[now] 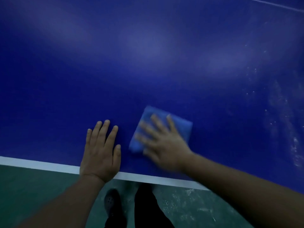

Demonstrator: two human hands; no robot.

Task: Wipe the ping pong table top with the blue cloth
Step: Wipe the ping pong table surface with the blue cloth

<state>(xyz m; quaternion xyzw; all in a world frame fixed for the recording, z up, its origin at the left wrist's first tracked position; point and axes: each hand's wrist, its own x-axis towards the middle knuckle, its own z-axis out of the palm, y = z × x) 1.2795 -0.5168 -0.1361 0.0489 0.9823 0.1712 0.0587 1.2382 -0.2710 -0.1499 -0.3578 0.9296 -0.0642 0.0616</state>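
Note:
The dark blue ping pong table top [148, 63] fills most of the view, with a white line [41, 164] along its near edge. A folded blue cloth [181, 125] lies flat on the table near that edge. My right hand [162, 143] presses down on the cloth with fingers spread; it is motion-blurred. My left hand [101, 152] rests flat on the table to the left of the cloth, fingers slightly apart, holding nothing, its heel over the white line.
White dusty smears [284, 125] cover the table's right part. A thin white line [276, 4] crosses the far right corner. Below the table edge lies a green floor [32, 195], with my dark trouser leg [148, 209] and a shoe [111, 203].

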